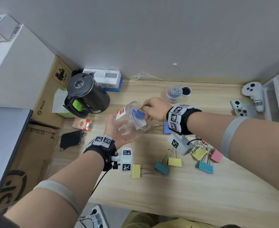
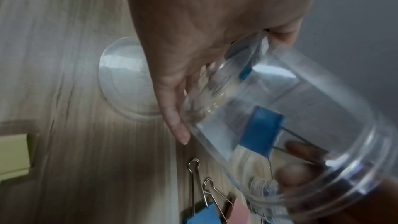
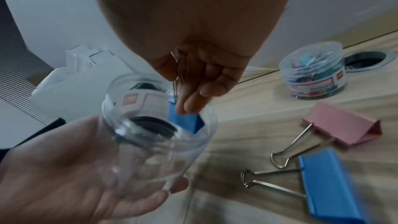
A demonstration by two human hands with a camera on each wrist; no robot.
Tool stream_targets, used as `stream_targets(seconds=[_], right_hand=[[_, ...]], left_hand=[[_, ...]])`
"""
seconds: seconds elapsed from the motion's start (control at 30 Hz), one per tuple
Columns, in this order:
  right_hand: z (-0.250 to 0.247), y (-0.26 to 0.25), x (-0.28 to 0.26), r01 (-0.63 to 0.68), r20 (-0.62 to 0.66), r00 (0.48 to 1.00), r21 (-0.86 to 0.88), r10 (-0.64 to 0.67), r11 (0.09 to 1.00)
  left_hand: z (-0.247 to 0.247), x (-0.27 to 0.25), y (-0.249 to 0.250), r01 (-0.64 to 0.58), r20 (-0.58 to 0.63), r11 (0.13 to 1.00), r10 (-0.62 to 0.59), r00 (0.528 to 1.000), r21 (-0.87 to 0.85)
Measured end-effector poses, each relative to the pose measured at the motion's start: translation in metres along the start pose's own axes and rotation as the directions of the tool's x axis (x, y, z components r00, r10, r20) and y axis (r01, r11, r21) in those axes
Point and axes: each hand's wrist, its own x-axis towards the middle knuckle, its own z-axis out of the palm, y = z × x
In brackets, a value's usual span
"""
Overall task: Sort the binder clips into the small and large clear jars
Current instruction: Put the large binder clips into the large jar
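Left hand (image 1: 117, 129) cradles a large clear plastic jar (image 1: 130, 120); right hand (image 1: 153, 109) fingers pinch a blue metal binder clip (image 1: 138, 114) at its mouth.

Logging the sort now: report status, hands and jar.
Left hand cradles large clear plastic jar, tilted. Right hand pinches blue binder clip by its wire handles, body entering jar mouth. Nothing blocking.

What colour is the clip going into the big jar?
Blue clip; clearest in the right wrist view.
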Motion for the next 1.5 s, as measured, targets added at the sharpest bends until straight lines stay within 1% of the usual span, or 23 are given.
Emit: stream_targets(seconds=[0.07,0.17,0.23,0.27,0.3,0.4,0.47,0.5,0.53,0.6,0.7,0.8,0.83,0.87,0.97,1.07,1.1,1.2,1.23,1.3,1.4,1.47,1.5], right_hand=[[0.010,0.000,-0.002,0.003,0.062,0.998,-0.027,-0.001,1.000],[0.019,0.002,-0.007,0.023,0.196,0.980,-0.025,-0.018,0.999],[0.020,0.003,-0.009,0.021,0.237,0.971,0.006,-0.022,1.000],[0.019,0.004,-0.009,0.022,0.213,0.977,0.023,-0.026,1.000],[0.018,0.006,-0.009,0.029,0.160,0.987,0.033,-0.034,0.999],[0.011,0.016,-0.002,0.052,-0.039,0.998,0.009,-0.052,0.999],[0.003,0.028,0.002,0.036,-0.105,0.993,-0.083,-0.044,0.996],[0.000,0.035,0.004,0.013,-0.101,0.994,-0.164,-0.030,0.986],[-0.002,0.044,0.007,-0.012,-0.083,0.997,-0.265,-0.010,0.964],[-0.001,0.062,0.009,-0.050,-0.030,0.999,-0.470,0.041,0.881],[0.008,0.081,0.010,0.001,0.078,0.994,-0.695,0.074,0.719],[0.017,0.086,0.009,0.076,0.143,0.987,-0.815,0.072,0.575],[0.020,0.088,0.008,0.083,0.139,0.988,-0.835,0.063,0.544],[0.023,0.090,0.007,0.077,0.130,0.989,-0.841,0.063,0.535],[0.028,0.089,0.006,0.046,0.118,0.989,-0.815,0.088,0.578],[0.026,0.085,0.007,0.058,0.116,0.992,-0.793,0.057,0.607],[0.024,0.083,0.007,0.052,0.109,0.993,-0.770,0.050,0.636],[0.011,0.077,0.006,-0.004,0.093,0.992,-0.624,0.080,0.782],[0.005,0.076,0.006,-0.010,0.088,0.993,-0.569,0.073,0.822],[-0.010,0.070,0.004,0.012,0.056,0.998,-0.464,0.016,0.886],[-0.025,0.055,0.001,0.065,-0.030,0.997,-0.256,-0.075,0.965],[-0.027,0.040,-0.004,0.101,-0.024,0.994,-0.163,-0.107,0.981],[-0.025,0.032,-0.005,0.132,0.006,0.991,-0.162,-0.133,0.978]], left_hand=[[0.002,0.002,-0.002,0.019,0.025,1.000,-0.019,1.000,0.003],[0.006,0.002,-0.007,0.034,0.049,0.999,-0.034,0.998,0.014],[0.006,0.000,-0.009,0.036,0.058,0.999,-0.036,0.998,0.005],[0.005,0.001,-0.010,0.035,0.056,0.999,-0.035,0.998,-0.006],[0.004,0.002,-0.011,0.030,0.052,0.999,-0.029,0.998,-0.016],[-0.003,0.005,-0.011,0.022,0.034,0.999,-0.021,0.999,-0.040],[-0.008,0.005,-0.011,0.029,0.022,0.998,-0.028,0.999,-0.054],[-0.011,0.005,-0.011,0.032,0.020,0.998,-0.031,0.999,-0.058],[-0.014,0.005,-0.011,0.036,0.020,0.997,-0.035,0.999,-0.062],[-0.019,0.005,-0.011,0.044,0.020,0.997,-0.043,0.999,-0.070],[-0.025,0.004,-0.013,0.047,0.015,0.996,-0.046,0.999,-0.081],[-0.029,0.006,-0.014,0.048,0.012,0.995,-0.047,0.999,-0.088],[-0.030,0.006,-0.014,0.046,0.009,0.995,-0.045,0.999,-0.088],[-0.030,0.006,-0.014,0.043,0.003,0.995,-0.043,0.999,-0.089],[-0.032,0.008,-0.015,0.041,-0.009,0.995,-0.042,0.999,-0.086],[-0.030,0.008,-0.014,0.065,0.008,0.996,-0.064,0.998,-0.067],[-0.029,0.008,-0.014,0.070,0.006,0.995,-0.070,0.998,-0.070],[-0.025,0.006,-0.009,0.073,-0.004,0.994,-0.074,0.997,-0.076],[-0.025,0.007,-0.007,0.076,-0.007,0.995,-0.077,0.997,-0.071],[-0.023,0.006,-0.004,0.078,-0.004,0.995,-0.079,0.997,-0.054],[-0.020,0.003,0.000,0.057,-0.020,0.997,-0.059,0.998,-0.061],[-0.015,0.001,0.000,0.053,-0.024,0.997,-0.054,0.998,-0.054],[-0.013,0.001,0.000,0.053,-0.024,0.997,-0.054,0.998,-0.048]])
